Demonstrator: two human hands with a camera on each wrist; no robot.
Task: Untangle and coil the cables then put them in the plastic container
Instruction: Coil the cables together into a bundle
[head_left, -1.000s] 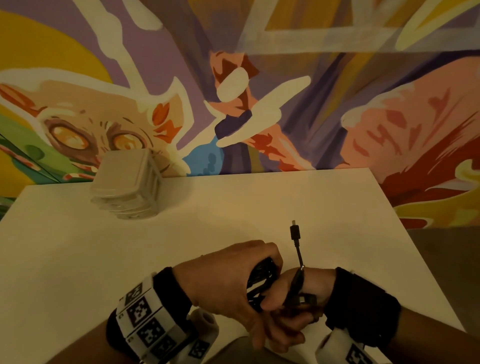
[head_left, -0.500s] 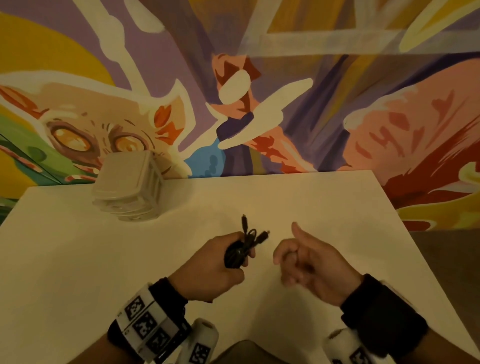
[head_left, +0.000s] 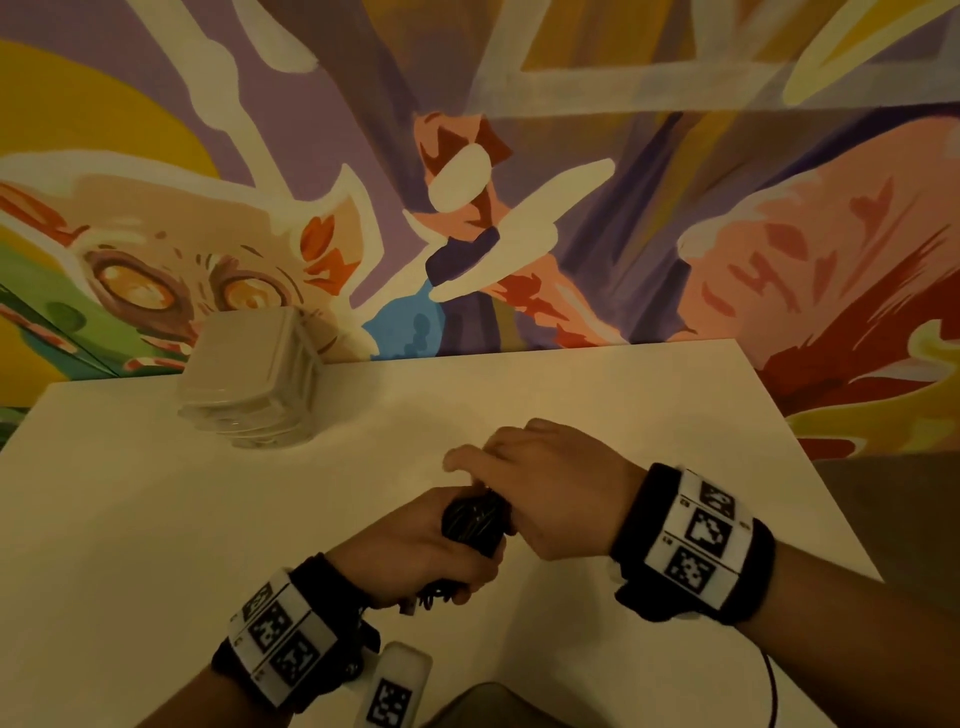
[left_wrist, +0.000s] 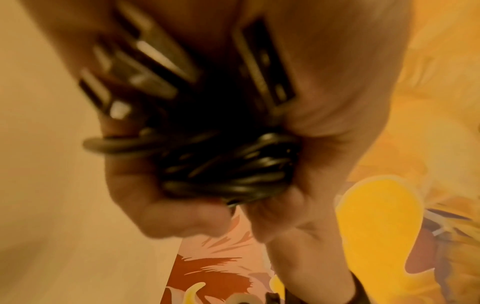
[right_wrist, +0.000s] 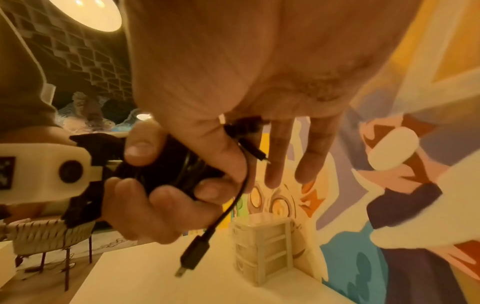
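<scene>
right now i see one coiled black cable bundle (head_left: 474, 522) gripped in my left hand (head_left: 415, 556), fingers curled round it; my right hand (head_left: 550, 488) pinches its loose end. one plastic container (head_left: 254, 384) sits well apart on the table (head_left: 130, 519).

left hand (head_left: 415, 551): low, near the body, fingers curled tight round the black cable bundle (head_left: 474, 522) | right hand (head_left: 550, 488): reaching over from the right, palm down, thumb pressed on the bundle, two fingers (right_wrist: 275, 156) sticking out straight | both wrists banded with marker cuffs
</scene>
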